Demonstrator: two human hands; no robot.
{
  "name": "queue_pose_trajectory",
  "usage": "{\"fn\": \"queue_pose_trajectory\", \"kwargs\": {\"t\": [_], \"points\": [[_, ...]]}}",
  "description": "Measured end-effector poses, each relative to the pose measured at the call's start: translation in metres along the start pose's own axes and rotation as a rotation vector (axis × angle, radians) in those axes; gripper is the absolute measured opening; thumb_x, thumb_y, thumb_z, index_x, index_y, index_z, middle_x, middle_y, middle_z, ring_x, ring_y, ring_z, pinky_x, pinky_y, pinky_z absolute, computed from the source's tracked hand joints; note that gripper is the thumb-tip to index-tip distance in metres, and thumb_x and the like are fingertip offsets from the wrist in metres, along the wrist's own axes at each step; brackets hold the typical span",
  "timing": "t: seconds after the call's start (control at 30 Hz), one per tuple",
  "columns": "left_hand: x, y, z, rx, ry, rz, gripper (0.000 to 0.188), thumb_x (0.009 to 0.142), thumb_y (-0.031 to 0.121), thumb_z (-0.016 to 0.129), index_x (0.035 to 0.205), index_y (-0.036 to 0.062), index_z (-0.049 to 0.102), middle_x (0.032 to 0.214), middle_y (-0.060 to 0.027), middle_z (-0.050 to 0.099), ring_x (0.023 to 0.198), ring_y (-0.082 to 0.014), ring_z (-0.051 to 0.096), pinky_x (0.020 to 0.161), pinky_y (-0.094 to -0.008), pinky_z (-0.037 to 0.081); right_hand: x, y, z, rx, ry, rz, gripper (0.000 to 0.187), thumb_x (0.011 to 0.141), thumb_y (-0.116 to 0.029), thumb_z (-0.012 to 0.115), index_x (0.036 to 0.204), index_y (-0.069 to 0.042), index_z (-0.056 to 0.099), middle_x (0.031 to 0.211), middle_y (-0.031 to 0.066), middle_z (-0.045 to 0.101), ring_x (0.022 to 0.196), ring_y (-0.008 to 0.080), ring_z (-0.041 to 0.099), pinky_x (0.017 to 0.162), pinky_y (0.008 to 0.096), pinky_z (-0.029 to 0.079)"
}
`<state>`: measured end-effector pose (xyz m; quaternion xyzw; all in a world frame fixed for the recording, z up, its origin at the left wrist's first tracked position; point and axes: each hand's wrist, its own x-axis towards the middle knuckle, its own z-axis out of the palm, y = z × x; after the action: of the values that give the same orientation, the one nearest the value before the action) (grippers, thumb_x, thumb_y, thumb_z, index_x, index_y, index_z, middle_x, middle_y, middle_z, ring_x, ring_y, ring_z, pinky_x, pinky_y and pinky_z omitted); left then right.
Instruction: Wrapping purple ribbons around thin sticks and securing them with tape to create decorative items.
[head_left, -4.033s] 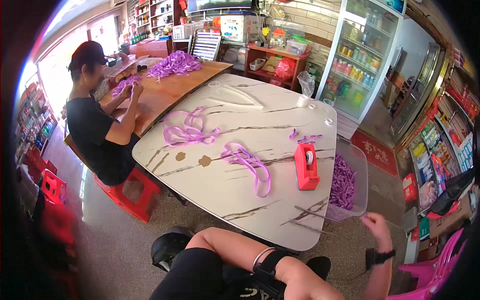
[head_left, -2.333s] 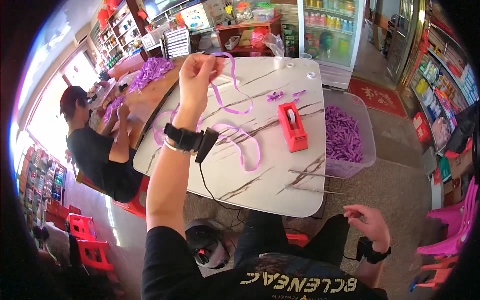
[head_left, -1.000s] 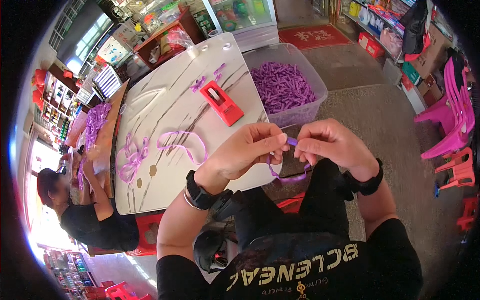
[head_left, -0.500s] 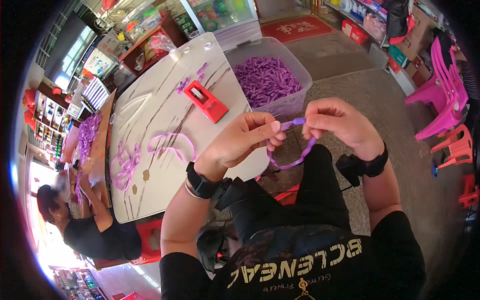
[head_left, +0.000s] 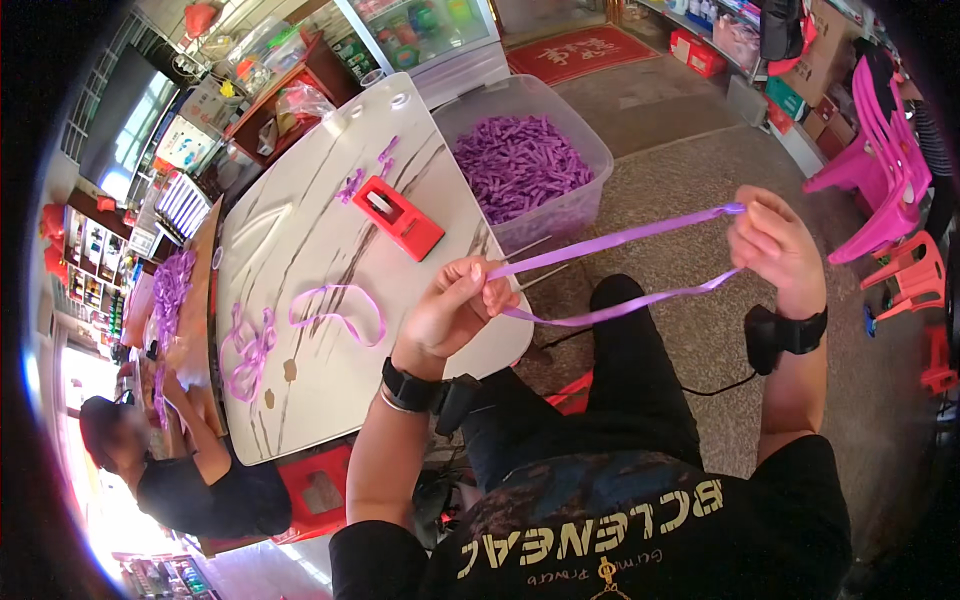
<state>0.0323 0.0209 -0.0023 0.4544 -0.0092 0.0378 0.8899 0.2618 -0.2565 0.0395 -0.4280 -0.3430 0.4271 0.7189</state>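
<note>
While pinched by both hands, purple ribbon (head_left: 620,268) taut between left hand (head_left: 455,310) and right hand (head_left: 775,248).

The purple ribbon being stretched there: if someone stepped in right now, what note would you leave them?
Left hand: grip pinched on one end of the long purple ribbon.
Right hand: grip holds the other end; two strands are stretched taut between the hands, over the lap.
Red tape dispenser sits on the white marble-pattern table, beside loose ribbon pieces.
Clear plastic bin holds many purple pieces.
Done: ribbon pulled out. Left: it is not yet folded or taped.
</note>
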Motion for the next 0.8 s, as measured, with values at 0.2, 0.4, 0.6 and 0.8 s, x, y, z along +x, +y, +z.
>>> {"fn": "queue_pose_trajectory", "kwargs": {"t": [0.2, 0.4, 0.6, 0.8], "points": [[-0.008, -0.009, -0.011, -0.008, 0.057, 0.039, 0.022, 0.080, 0.028, 0.059, 0.068, 0.0129, 0.049, 0.066, 0.0017, 0.044, 0.069, -0.0140, 0.040, 0.075, -0.0310, 0.034, 0.000, 0.003, -0.015, 0.125, 0.054, 0.002, 0.019, 0.089, -0.017, 0.046, 0.103, -0.008, 0.054, 0.046, -0.0070, 0.033, 0.043, 0.0064, 0.036, 0.042, 0.0214, 0.034], [-0.012, -0.017, -0.020, -0.030, 0.098, 0.082, 0.024, 0.082, 0.026, 0.056, 0.067, 0.0082, 0.049, 0.067, -0.0007, 0.046, 0.069, -0.0152, 0.042, 0.074, -0.0307, 0.034, 0.005, 0.001, -0.011, 0.105, 0.055, 0.032, 0.016, 0.089, -0.016, 0.045, 0.098, -0.006, 0.053, 0.044, -0.0074, 0.032, 0.043, 0.0062, 0.037, 0.041, 0.0233, 0.036], [-0.019, -0.025, -0.026, 0.153, 0.067, -0.025, 0.022, 0.084, 0.021, 0.053, 0.068, 0.0064, 0.051, 0.067, -0.0017, 0.048, 0.069, -0.0154, 0.045, 0.069, -0.0291, 0.034, 0.008, 0.000, -0.002, -0.008, 0.266, 0.074, 0.015, 0.089, -0.015, 0.045, 0.098, -0.005, 0.052, 0.044, -0.0079, 0.030, 0.042, 0.0059, 0.036, 0.041, 0.0244, 0.036], [-0.017, -0.026, -0.033, 0.512, 0.108, -0.179, 0.015, 0.085, 0.013, 0.050, 0.075, 0.0034, 0.054, 0.074, -0.0008, 0.055, 0.074, -0.0090, 0.049, 0.073, -0.0238, 0.039, 0.026, 0.000, 0.008, 0.081, 0.141, 0.087, 0.019, 0.088, -0.018, 0.047, 0.082, -0.004, 0.056, 0.042, -0.0075, 0.032, 0.040, 0.0060, 0.036, 0.045, 0.0233, 0.038]]}}
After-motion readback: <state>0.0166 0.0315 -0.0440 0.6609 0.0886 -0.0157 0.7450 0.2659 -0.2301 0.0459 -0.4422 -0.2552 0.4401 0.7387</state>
